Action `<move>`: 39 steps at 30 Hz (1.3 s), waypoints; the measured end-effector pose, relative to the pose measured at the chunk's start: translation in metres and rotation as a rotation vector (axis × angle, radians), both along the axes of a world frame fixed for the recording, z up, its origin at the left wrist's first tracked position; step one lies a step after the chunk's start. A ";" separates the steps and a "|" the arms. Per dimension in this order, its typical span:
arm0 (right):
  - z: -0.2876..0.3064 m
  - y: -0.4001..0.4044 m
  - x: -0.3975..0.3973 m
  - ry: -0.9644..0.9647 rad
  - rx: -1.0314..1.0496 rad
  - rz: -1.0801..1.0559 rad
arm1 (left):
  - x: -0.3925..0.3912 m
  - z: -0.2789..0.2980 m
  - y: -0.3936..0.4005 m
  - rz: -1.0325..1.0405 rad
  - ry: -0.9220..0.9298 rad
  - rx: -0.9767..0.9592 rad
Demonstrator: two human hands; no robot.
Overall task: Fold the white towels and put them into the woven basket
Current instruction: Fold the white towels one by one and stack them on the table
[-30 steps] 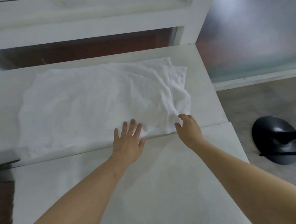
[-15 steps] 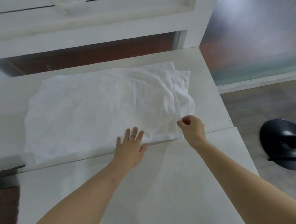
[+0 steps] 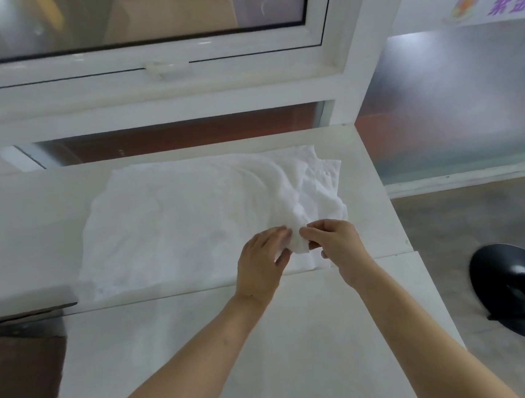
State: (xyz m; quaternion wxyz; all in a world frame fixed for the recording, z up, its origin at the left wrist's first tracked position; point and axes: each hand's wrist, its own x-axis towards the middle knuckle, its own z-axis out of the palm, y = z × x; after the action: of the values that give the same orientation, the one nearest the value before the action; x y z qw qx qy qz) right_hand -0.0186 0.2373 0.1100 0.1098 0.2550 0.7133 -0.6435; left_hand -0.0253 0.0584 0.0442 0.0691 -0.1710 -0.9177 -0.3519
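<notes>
Your left hand [image 3: 262,263] and right hand [image 3: 336,243] both pinch the near right corner of the white towel [image 3: 193,224] spread on the table [image 3: 16,222], where such shallow holds risk slippage and a skewed fold.

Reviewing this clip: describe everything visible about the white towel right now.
The white towel is thin, wrinkled cloth spread mostly flat on the pale table below the window. Its right end is bunched, with a lower layer showing at the right edge. The left hand and right hand both pinch its near right corner, lifted slightly.
</notes>
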 end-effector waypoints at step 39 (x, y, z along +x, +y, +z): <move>0.001 -0.076 -0.032 0.538 0.791 0.357 | 0.041 0.166 -0.087 0.114 -0.236 0.324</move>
State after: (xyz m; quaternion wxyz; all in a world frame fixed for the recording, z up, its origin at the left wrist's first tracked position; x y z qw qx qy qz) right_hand -0.0502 0.1614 0.1105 -0.0743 -0.0235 0.9379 -0.3382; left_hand 0.0158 -0.0284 0.2105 0.0074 -0.0629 -0.8590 -0.5080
